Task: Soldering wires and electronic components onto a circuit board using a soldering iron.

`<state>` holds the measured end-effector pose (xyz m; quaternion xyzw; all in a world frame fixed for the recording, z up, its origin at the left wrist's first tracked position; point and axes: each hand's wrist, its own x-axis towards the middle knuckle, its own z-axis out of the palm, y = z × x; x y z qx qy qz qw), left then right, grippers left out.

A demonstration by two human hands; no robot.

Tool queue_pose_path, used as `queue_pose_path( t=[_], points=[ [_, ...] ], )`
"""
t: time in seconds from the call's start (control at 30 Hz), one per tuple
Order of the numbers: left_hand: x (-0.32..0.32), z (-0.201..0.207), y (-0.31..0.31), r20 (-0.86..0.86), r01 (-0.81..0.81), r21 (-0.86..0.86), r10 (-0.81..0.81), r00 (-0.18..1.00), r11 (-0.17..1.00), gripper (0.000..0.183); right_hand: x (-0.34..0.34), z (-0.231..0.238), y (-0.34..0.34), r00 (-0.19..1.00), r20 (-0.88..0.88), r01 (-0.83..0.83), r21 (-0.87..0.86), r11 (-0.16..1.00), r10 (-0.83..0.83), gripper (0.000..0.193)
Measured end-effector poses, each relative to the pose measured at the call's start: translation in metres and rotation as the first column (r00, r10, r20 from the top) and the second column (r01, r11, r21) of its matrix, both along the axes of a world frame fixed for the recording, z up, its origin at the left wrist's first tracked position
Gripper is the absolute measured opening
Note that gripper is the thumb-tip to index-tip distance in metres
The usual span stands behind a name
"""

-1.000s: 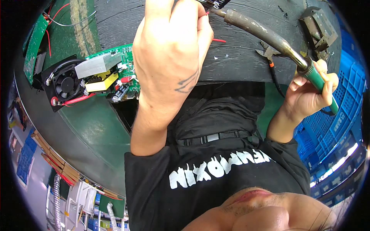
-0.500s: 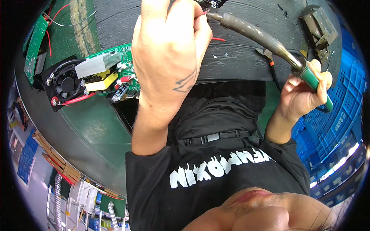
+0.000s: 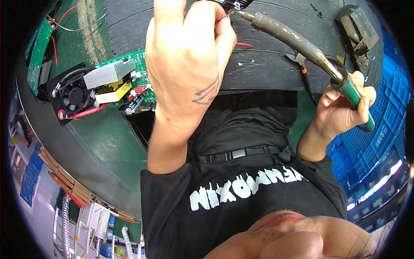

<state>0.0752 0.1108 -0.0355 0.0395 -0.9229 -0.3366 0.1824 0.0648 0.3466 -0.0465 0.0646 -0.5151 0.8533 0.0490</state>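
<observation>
My left hand (image 3: 185,64) is closed in a pinch on a thin red wire (image 3: 228,15) at the top of the head view. Most of that wire is hidden behind the fingers, and a red end (image 3: 244,44) pokes out below the thumb. Just beyond the fingertips is a black part with silver metal terminals (image 3: 236,5), cut off by the upper edge. My right hand (image 3: 343,108) grips the green handle of a soldering iron (image 3: 293,41). The iron's tip points left, close to the wire end and the terminals; whether it touches them I cannot tell.
A green circuit board (image 3: 140,64) with heatsink and a black fan (image 3: 74,96) lies left of my left hand. Side cutters (image 3: 297,58) rest on the black wooden board (image 3: 267,77). A metal iron stand (image 3: 357,34) and blue crate (image 3: 384,108) are at right.
The soldering iron and my right hand have shifted slightly right and down at the handle, with the tip a little higher. My left hand has moved slightly left, still pinching the wire.
</observation>
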Motion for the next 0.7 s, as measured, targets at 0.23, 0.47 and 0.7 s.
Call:
queue_pose_path(
  t=[0.23,0.47,0.7],
  points=[
    [-0.0011,0.0101,0.0050,0.005,0.014,-0.045,-0.014,1.000,0.999,0.016,0.0006,-0.0060,0.0025,1.000,0.016,-0.018,-0.040,0.999,0.018,0.015],
    [-0.0007,0.0123,0.0063,0.032,0.012,-0.054,-0.010,0.999,0.998,0.015,0.0023,0.0027,-0.0008,0.997,0.078,-0.003,0.148,0.989,-0.009,0.020],
    [-0.0012,0.0119,0.0084,-0.003,0.021,-0.100,-0.022,1.000,0.995,0.016,0.0034,0.0000,-0.0004,0.997,0.082,-0.001,0.142,0.990,-0.010,0.022]
  ],
)
